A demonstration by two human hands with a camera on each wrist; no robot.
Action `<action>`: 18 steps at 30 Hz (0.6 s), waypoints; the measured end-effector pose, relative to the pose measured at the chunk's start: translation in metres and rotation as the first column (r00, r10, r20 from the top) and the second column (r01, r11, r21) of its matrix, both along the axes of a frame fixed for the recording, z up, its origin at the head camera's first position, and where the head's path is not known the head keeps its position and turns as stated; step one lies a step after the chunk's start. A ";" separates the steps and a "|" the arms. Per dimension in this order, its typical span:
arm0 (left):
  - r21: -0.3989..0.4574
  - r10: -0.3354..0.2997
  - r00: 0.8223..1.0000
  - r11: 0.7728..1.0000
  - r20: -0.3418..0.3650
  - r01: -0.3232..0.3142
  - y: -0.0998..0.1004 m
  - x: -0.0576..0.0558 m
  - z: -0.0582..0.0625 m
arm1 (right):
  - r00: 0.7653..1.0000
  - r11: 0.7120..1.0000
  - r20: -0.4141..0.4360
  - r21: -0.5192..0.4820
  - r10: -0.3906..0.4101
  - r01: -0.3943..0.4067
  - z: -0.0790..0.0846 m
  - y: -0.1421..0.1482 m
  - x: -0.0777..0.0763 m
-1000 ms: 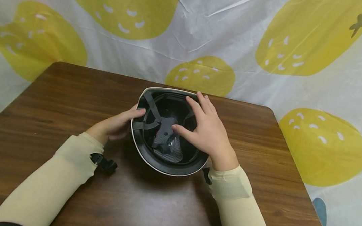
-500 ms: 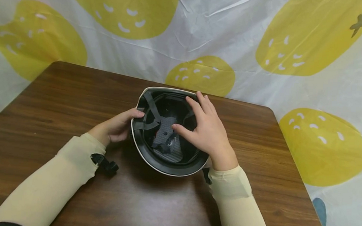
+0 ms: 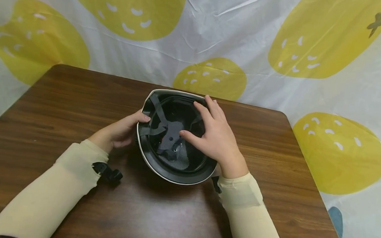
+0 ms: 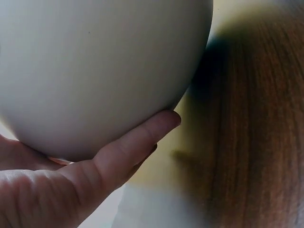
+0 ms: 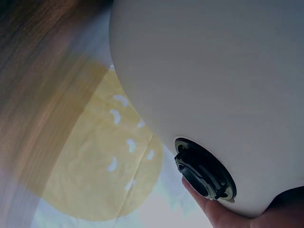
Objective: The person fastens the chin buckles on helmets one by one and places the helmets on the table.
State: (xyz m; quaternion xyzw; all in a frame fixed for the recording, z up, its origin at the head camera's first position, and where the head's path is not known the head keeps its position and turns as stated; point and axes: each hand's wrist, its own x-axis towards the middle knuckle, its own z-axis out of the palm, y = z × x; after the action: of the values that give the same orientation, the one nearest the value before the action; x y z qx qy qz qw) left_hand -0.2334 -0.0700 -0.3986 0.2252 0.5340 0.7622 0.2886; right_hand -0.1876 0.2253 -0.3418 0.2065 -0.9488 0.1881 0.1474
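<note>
A white-shelled helmet (image 3: 179, 177) is held with its black-lined inside facing up toward me. Dark straps (image 3: 159, 109) lie across the left of the opening, over a grey patterned pad (image 3: 174, 132). My left hand (image 3: 119, 129) grips the left rim, thumb over the edge; the left wrist view shows fingers against the smooth outer shell (image 4: 104, 71). At the right side, my right hand (image 3: 219, 139) holds the helmet, its thumb reaching over the opening. In the right wrist view, one finger lies beside a black round fitting (image 5: 205, 168) on the shell.
A brown wood-grain table (image 3: 66, 106) stretches beneath both arms. Behind it hangs a white cloth (image 3: 257, 40) with large yellow fruit shapes. Black camera mounts, such as the left one (image 3: 108, 173), stick out from the cream sleeves.
My left thumb has slipped slightly nearer to me along the rim. The helmet tilts a little differently and the head view has shifted slightly; my right hand keeps its hold.
</note>
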 end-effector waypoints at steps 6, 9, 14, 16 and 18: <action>-0.034 0.002 0.999 0.999 -0.033 -0.003 0.000 0.001 0.005 | 1.000 1.000 -0.001 0.031 0.000 0.000 -0.003 -0.002 0.000; -0.030 -0.007 0.999 1.000 -0.041 0.006 -0.001 0.001 0.007 | 1.000 0.999 -0.002 0.045 0.001 -0.001 -0.004 -0.002 0.000; -0.074 0.006 0.998 0.997 -0.055 -0.010 -0.002 0.002 0.012 | 1.000 0.999 0.023 0.052 -0.002 0.001 -0.005 -0.003 0.001; -0.112 0.019 0.998 0.993 -0.058 -0.025 -0.003 0.003 0.015 | 0.999 0.998 0.037 0.055 -0.004 0.002 -0.005 -0.003 0.000; -0.149 0.026 0.998 0.988 -0.055 -0.034 -0.004 0.005 0.018 | 0.999 0.998 0.048 0.057 -0.003 0.000 -0.006 -0.003 0.000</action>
State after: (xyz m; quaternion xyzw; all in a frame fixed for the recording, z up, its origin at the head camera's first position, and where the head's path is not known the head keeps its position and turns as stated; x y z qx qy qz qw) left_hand -0.2284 -0.0741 -0.3807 0.2149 0.6004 0.7180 0.2789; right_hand -0.1874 0.2222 -0.3477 0.2051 -0.9572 0.1659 0.1186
